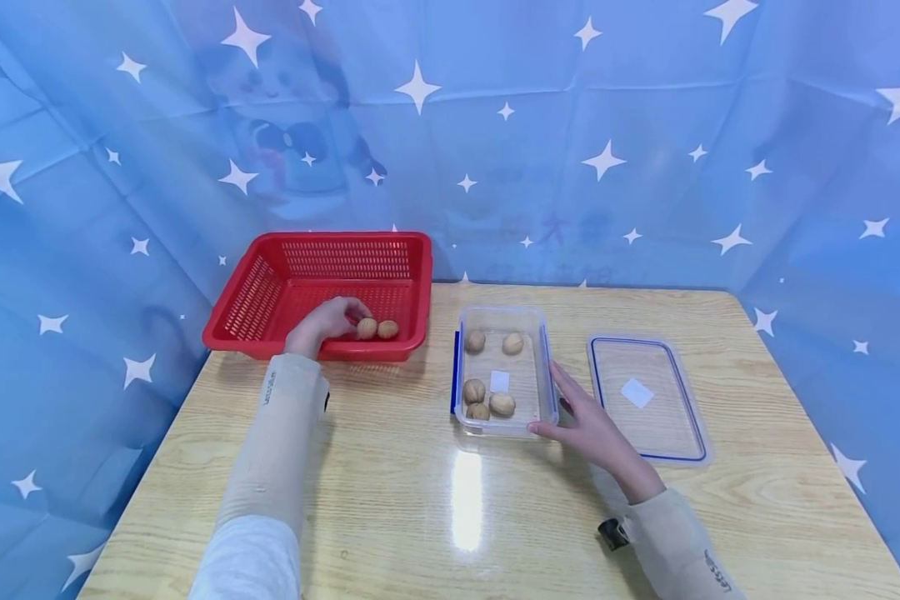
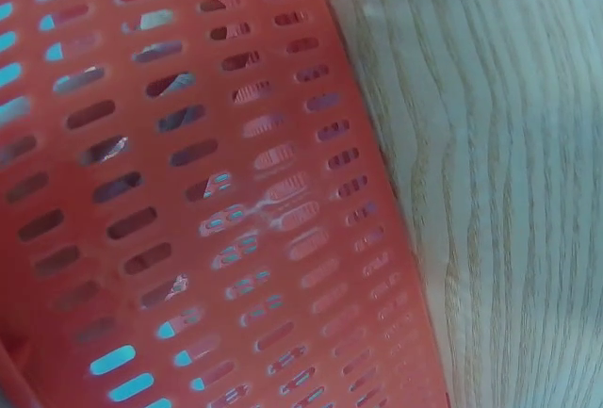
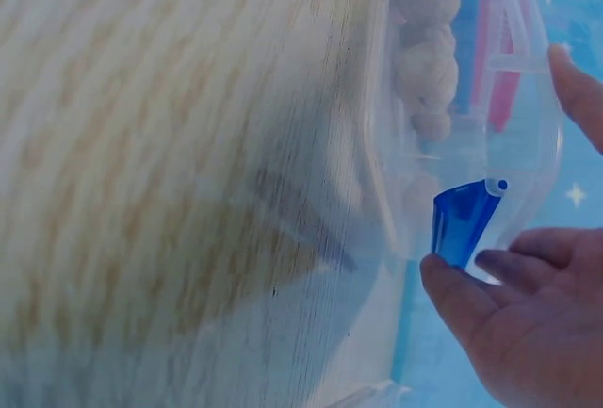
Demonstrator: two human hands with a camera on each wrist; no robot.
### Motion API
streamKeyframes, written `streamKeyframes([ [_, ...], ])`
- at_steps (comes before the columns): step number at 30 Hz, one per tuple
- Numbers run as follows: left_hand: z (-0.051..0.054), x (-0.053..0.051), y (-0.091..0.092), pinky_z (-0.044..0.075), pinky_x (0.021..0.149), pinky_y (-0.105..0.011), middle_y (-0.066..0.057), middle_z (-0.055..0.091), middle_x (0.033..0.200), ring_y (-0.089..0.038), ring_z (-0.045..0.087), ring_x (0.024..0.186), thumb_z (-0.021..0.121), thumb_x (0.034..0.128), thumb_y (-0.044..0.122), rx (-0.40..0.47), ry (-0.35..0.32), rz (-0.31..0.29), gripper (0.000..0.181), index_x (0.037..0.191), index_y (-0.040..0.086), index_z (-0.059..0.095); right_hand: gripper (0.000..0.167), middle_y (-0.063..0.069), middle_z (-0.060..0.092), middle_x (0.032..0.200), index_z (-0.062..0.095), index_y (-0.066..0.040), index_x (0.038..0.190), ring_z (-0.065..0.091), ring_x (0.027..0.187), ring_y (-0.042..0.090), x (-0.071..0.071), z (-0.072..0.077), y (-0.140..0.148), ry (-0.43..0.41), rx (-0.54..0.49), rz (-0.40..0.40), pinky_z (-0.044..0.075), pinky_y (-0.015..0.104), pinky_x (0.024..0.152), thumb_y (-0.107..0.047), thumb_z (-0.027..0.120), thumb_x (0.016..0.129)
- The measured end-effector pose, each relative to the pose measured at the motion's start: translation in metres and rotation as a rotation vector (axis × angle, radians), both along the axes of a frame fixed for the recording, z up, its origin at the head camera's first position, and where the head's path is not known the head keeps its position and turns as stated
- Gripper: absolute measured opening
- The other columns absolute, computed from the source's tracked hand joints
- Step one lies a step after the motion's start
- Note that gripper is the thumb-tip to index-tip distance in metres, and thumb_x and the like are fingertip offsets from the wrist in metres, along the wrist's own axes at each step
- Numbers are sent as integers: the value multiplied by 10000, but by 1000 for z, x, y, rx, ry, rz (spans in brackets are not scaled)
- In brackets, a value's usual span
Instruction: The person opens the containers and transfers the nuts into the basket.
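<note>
Inside the red basket [image 1: 322, 350], my left hand [image 1: 330, 319] reaches down with bent fingers beside a walnut [image 1: 367, 328]. A second walnut [image 1: 387, 329] lies against the first one's right side. Whether the fingers pinch the nearer nut cannot be made out; the left wrist view shows only the basket's slotted wall [image 2: 217, 229]. My right hand [image 1: 588, 425] rests spread against the right side and near corner of a clear plastic box [image 1: 525, 429]. Several walnuts [image 1: 502, 405] sit in that box. In the right wrist view, the thumb is at a blue latch [image 3: 464, 224].
A clear lid [image 1: 648, 417] with a blue seal lies flat to the right of the box. Another blue latch [image 1: 456, 375] hangs along the box's left side. Behind the wooden table [image 1: 390, 500] hangs a blue curtain [image 1: 495, 150] with white stars.
</note>
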State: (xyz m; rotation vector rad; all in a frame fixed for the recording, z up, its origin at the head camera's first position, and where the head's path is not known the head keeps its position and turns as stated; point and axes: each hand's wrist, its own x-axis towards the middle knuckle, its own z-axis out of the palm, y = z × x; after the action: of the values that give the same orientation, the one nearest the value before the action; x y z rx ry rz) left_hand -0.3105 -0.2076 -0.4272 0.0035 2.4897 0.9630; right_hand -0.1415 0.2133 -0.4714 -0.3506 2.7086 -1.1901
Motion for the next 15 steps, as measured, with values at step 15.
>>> streamKeyframes([
  [15,-13,-11,-1,524,1017,-467,-168,577,1295,-324,542,1159,728,873,133,100,-13,-34,445,1292,100,583,1054,244,87,1658,77,-83,1605,199,1486,496,1,2,-1,-8,-9,-1,267,598,1178,-402,756,866],
])
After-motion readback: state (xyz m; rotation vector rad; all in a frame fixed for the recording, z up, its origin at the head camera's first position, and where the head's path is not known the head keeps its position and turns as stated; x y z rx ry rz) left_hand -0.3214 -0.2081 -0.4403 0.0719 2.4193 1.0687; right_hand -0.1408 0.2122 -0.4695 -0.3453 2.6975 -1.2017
